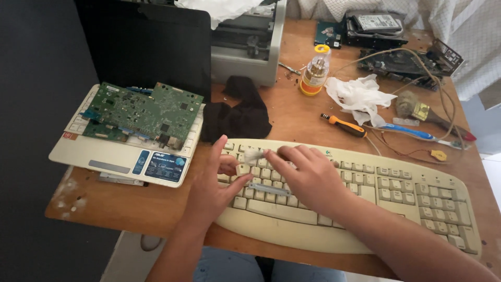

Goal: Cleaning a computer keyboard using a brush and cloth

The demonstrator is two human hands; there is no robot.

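- both forearms come up from the bottom edge onto a cream, curved keyboard (pixel 396 203) that lies along the front of the wooden counter (pixel 292 112).
- right hand (pixel 308 175) rests over the left-middle keys, its fingers pinched on a small pale brush or wad (pixel 254 155); motion blur hides which, and how tight the grip is.
- left hand (pixel 211 183) stands on edge at the keyboard's left end, fingers spread and index raised, thumb near a loose keycap (pixel 242 169); it grasps nothing that shows.
- just below the right hand, a grey bar (pixel 269 189) shows in a gap among the keys.
- left of the keyboard sits a white netbook (pixel 115 159) with a green circuit board (pixel 143 112) laid across its keys.
- black cloth (pixel 237 115) lies between netbook and keyboard, behind them a grey printer (pixel 245 47).
- farther back: a small bottle with a yellow cap (pixel 314 70), crumpled white tissue (pixel 360 94), an orange-handled screwdriver (pixel 344 126), a blue toothbrush (pixel 412 132) and a hard drive (pixel 376 23).
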